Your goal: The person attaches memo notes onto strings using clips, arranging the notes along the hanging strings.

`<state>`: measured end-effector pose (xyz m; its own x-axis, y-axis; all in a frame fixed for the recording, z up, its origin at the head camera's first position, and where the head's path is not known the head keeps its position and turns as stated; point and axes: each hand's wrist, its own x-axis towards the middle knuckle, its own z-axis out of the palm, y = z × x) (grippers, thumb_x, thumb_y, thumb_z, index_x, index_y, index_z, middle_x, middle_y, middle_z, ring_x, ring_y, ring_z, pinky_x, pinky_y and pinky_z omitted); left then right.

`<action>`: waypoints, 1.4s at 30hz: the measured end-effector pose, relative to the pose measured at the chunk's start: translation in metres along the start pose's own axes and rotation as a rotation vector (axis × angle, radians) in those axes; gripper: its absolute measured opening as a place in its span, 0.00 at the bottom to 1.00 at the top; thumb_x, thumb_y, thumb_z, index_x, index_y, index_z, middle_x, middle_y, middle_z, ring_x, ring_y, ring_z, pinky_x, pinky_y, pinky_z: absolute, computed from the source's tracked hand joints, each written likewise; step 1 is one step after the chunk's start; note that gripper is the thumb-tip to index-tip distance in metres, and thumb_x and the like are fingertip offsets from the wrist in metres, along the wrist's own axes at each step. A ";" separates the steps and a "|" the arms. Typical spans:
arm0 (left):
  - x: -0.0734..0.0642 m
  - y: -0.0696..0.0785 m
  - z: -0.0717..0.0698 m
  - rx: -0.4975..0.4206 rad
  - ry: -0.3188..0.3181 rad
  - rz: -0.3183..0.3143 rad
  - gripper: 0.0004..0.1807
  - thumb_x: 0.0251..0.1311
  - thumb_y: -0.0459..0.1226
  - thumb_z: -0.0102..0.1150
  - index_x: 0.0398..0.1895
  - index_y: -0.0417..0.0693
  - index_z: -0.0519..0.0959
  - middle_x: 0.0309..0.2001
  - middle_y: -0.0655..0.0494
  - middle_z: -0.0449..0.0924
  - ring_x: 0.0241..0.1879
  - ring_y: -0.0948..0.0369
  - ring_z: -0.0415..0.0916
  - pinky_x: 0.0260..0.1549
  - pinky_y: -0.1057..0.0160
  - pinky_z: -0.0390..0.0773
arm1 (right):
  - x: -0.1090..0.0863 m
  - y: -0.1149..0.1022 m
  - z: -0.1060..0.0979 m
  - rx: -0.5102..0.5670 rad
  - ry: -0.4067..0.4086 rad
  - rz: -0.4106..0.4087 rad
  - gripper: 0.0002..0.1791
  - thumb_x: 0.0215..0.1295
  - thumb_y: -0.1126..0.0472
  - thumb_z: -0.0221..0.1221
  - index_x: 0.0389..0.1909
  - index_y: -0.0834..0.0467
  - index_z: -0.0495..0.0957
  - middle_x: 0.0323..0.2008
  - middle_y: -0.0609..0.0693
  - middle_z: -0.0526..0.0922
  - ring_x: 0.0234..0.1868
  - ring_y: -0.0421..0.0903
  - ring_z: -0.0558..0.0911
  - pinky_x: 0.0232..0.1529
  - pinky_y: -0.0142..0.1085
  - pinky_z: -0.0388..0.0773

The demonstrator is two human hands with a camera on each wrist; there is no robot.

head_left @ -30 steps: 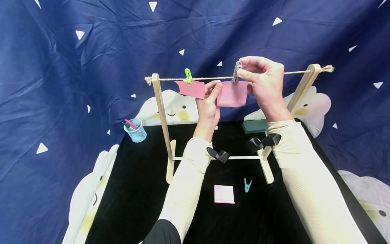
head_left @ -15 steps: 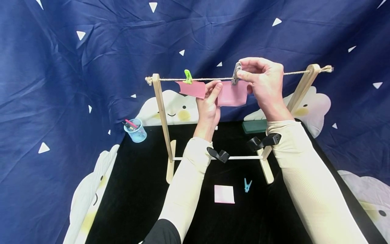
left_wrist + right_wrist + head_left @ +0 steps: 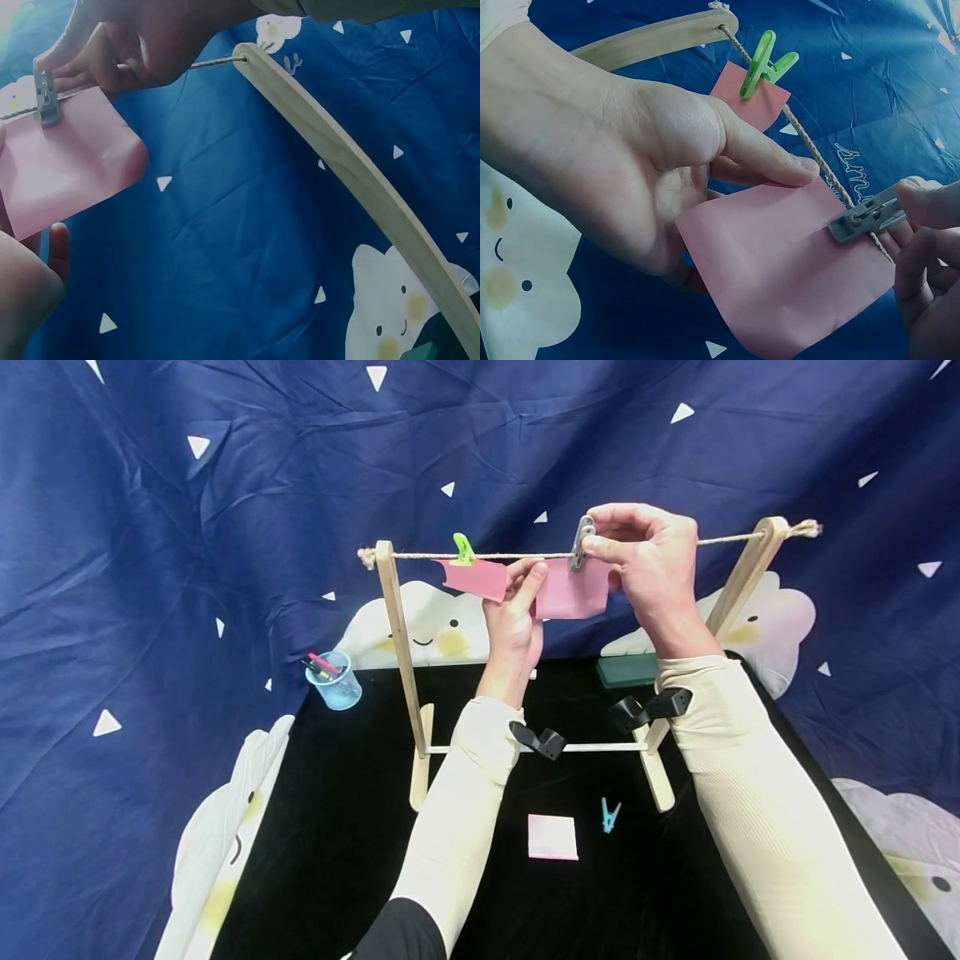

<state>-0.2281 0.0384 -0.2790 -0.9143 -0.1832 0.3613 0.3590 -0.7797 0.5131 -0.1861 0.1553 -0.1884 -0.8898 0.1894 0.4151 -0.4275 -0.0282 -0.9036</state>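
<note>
A pink sticky note (image 3: 566, 593) hangs at the rope (image 3: 517, 556), its top edge under a grey clothespin (image 3: 859, 223). My right hand (image 3: 660, 564) pinches the handles of that clothespin between thumb and fingers. With thumb and fingers my left hand (image 3: 516, 618) pinches the left edge of the same note, thumb on the near face. To its left, a green clothespin (image 3: 463, 550) clips a darker pink note (image 3: 750, 94) to the rope. In the left wrist view the grey clothespin sits across the rope and the note's top edge.
A wooden stand (image 3: 401, 652) carries the rope between two posts. On the black table lie a pad of light pink notes (image 3: 552, 837) and a blue clothespin (image 3: 610, 816). A blue pen cup (image 3: 337, 689) stands at back left, a green box (image 3: 626, 671) at back right.
The grey clothespin, the right hand and the pink note have dipped very slightly. Both hands keep their grips.
</note>
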 end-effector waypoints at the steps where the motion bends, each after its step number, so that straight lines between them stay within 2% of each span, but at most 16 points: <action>1: 0.000 0.000 0.000 -0.003 0.001 0.001 0.24 0.62 0.17 0.53 0.28 0.55 0.87 0.28 0.62 0.86 0.31 0.67 0.80 0.33 0.69 0.77 | 0.000 0.000 0.000 -0.002 0.000 -0.001 0.12 0.52 0.77 0.69 0.35 0.59 0.89 0.25 0.45 0.87 0.19 0.39 0.77 0.11 0.26 0.66; 17: -0.001 0.002 0.003 0.027 0.004 -0.011 0.23 0.63 0.18 0.54 0.28 0.56 0.87 0.28 0.62 0.85 0.32 0.66 0.79 0.34 0.69 0.77 | 0.000 0.000 -0.001 -0.013 -0.003 0.008 0.13 0.51 0.77 0.70 0.35 0.59 0.89 0.25 0.45 0.88 0.18 0.38 0.78 0.11 0.27 0.66; 25: -0.001 0.000 0.003 0.012 0.004 -0.008 0.23 0.63 0.18 0.53 0.29 0.56 0.87 0.28 0.61 0.85 0.32 0.65 0.80 0.34 0.68 0.78 | 0.001 0.000 -0.002 -0.014 -0.006 0.002 0.13 0.51 0.77 0.70 0.35 0.58 0.89 0.25 0.44 0.87 0.19 0.38 0.78 0.11 0.28 0.67; 35: -0.001 0.001 0.003 0.019 0.006 -0.007 0.24 0.63 0.18 0.53 0.28 0.57 0.87 0.28 0.62 0.85 0.32 0.66 0.79 0.35 0.68 0.78 | 0.001 0.002 -0.001 0.019 -0.006 -0.008 0.14 0.50 0.79 0.69 0.34 0.59 0.89 0.24 0.45 0.87 0.18 0.38 0.78 0.10 0.27 0.67; 38: 0.000 0.001 0.002 0.010 0.012 -0.006 0.22 0.62 0.18 0.53 0.28 0.54 0.87 0.28 0.61 0.85 0.32 0.65 0.80 0.34 0.68 0.78 | 0.002 0.002 0.001 0.058 -0.010 -0.010 0.14 0.49 0.80 0.69 0.33 0.60 0.89 0.24 0.46 0.87 0.18 0.38 0.79 0.10 0.27 0.67; 41: 0.001 0.000 0.002 0.002 0.007 -0.008 0.16 0.62 0.17 0.54 0.31 0.43 0.86 0.28 0.60 0.86 0.32 0.65 0.80 0.33 0.68 0.78 | 0.001 0.003 0.001 0.116 -0.016 -0.019 0.15 0.49 0.81 0.68 0.33 0.61 0.89 0.24 0.47 0.88 0.20 0.38 0.81 0.10 0.27 0.67; 42: 0.001 0.000 0.002 0.002 0.003 -0.012 0.16 0.62 0.17 0.54 0.32 0.43 0.86 0.28 0.60 0.86 0.32 0.65 0.80 0.33 0.68 0.78 | 0.000 0.003 0.000 0.129 -0.017 -0.030 0.15 0.49 0.81 0.68 0.34 0.62 0.89 0.24 0.47 0.88 0.20 0.38 0.82 0.10 0.26 0.68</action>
<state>-0.2286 0.0396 -0.2774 -0.9190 -0.1753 0.3530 0.3482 -0.7807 0.5189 -0.1875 0.1553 -0.1912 -0.8783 0.1757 0.4446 -0.4701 -0.1488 -0.8700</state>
